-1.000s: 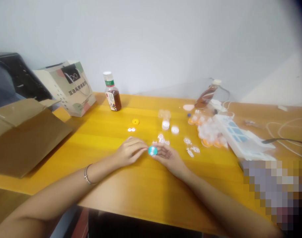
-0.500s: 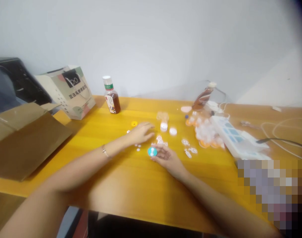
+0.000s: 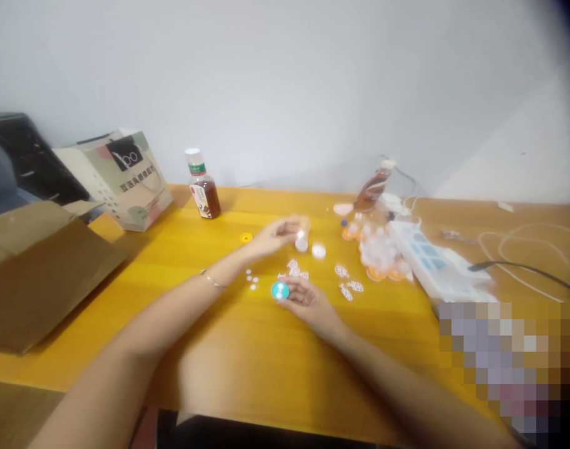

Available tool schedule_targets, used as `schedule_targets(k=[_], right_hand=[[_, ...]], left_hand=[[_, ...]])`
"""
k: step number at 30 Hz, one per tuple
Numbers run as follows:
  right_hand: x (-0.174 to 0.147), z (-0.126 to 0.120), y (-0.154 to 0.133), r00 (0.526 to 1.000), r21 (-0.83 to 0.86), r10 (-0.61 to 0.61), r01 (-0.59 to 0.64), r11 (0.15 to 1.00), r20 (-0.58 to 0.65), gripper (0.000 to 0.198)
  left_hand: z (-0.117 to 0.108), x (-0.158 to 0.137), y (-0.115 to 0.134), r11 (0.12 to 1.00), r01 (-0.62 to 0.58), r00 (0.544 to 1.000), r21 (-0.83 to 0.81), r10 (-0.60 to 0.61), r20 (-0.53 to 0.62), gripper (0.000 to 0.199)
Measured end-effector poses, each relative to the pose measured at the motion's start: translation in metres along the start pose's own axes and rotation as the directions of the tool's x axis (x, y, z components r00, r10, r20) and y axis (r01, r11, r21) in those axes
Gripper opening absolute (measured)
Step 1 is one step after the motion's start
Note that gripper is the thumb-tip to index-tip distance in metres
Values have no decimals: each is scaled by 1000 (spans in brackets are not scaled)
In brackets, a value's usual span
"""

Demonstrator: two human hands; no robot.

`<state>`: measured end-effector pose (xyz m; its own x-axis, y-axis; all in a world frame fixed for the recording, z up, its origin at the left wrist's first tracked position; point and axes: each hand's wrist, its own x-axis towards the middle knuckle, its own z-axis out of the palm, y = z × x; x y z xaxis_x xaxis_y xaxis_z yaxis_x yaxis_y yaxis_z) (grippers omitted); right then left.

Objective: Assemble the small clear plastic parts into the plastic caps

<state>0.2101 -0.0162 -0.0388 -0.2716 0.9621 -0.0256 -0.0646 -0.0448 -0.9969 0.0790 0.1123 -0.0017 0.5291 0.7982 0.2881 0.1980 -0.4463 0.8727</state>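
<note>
Right hand: grasping teal disc at its right edge.
Teal disc: over counter; pale spots on its face.
Small white dots: left of teal disc.
White openwork pieces: some right of teal disc, some just beyond.
Left hand: beyond teal disc, fingers at white round stack; gripping or not, cannot tell.
Labelled bottle: farthest, left of teal disc.

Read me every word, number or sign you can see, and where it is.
"互连": on the bag; the characters after it are too blurred to be sure of.
Glasses sign: black patch on the bag.
Left bottle: print too blurred to read.
Right bottle: print too blurred.
Teal disc: no readable text.
</note>
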Motion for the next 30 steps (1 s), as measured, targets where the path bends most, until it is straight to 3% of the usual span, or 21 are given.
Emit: schedule_targets(k=[2,4,8,11,16,30], right_hand=[[-1,0,-1,1000,2,-1,1,1000,-11,37],[-1,0,-3,1000,4,-10,10,1000,-27,38],[-1,1,-6,998,-5,-28,28,1000,-58,37],[-2,2,-8,996,-26,-33,31,999,-79,35],[-3,3,-7,993,-62,-73,67,996,-92,33],[-6,5,-2,984,-186,-171,159,970,-49,30]], left_hand=[[-16,-24,9,949,93,994,-301,-73,75,40],[-29,-52,17,859,174,983,-482,-125,133,44],[-39,-98,26,774,243,970,-584,-193,147,35],[-34,-115,24,816,235,972,-529,-203,118,31],[-20,-120,20,918,196,981,-344,-180,78,29],[-2,-121,31,989,108,990,-101,-98,101,29]])
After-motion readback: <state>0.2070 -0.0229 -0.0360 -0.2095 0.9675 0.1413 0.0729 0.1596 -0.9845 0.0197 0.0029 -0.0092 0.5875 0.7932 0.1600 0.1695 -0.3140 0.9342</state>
